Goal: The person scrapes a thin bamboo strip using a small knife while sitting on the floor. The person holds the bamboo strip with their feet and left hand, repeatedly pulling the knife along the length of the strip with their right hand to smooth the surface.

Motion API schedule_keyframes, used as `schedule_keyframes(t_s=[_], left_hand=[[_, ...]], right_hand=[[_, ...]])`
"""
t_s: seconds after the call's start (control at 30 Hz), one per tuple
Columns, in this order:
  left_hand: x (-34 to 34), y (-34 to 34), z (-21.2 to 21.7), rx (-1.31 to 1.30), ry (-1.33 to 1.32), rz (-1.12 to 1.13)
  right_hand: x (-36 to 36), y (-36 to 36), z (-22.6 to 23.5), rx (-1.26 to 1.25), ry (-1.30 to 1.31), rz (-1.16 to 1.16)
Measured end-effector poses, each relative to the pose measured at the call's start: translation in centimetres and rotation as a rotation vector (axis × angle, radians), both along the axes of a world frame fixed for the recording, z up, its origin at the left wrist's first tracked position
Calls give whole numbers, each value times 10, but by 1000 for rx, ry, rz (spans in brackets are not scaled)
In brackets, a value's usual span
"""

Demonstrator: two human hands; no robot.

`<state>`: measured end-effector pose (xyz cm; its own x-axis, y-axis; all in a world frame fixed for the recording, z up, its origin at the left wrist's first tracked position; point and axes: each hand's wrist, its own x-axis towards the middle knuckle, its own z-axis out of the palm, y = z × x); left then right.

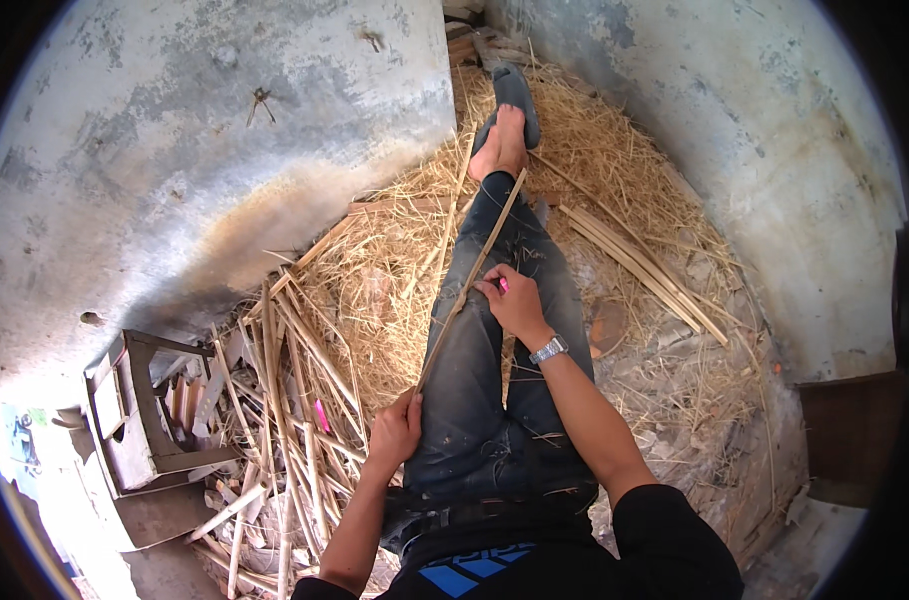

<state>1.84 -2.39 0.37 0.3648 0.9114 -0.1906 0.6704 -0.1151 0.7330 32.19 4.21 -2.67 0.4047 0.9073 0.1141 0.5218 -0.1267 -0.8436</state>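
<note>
The long bamboo strip is lying across the centre of the frame, the left hand gripping its lower end, the right hand clenching a pink tool against its middle.

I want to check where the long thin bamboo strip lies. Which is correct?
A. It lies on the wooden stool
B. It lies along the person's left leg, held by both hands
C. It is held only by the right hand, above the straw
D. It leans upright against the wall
B: the bamboo strip runs along the left leg, with the left hand at its near end and the right hand gripping it further up.
</note>
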Motion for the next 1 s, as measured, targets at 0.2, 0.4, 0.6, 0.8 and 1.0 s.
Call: schedule_keyframes(t_s=[0.2,0.4,0.6,0.8,1.0], left_hand=[[-5,4,-6,-3,-63,13],[-3,9,-1,-43,-51,10],[-2,4,-2,1,-10,23],[2,-1,2,-34,26,33],[-2,-5,-8,78,-31,46]], right_hand=[[5,-19,-3,39,378,-58],[33,-24,4,105,405,-117],[18,-11,23,-66,151,-100],[-1,22,4,64,-8,-5],[4,8,17,73,161,121]])
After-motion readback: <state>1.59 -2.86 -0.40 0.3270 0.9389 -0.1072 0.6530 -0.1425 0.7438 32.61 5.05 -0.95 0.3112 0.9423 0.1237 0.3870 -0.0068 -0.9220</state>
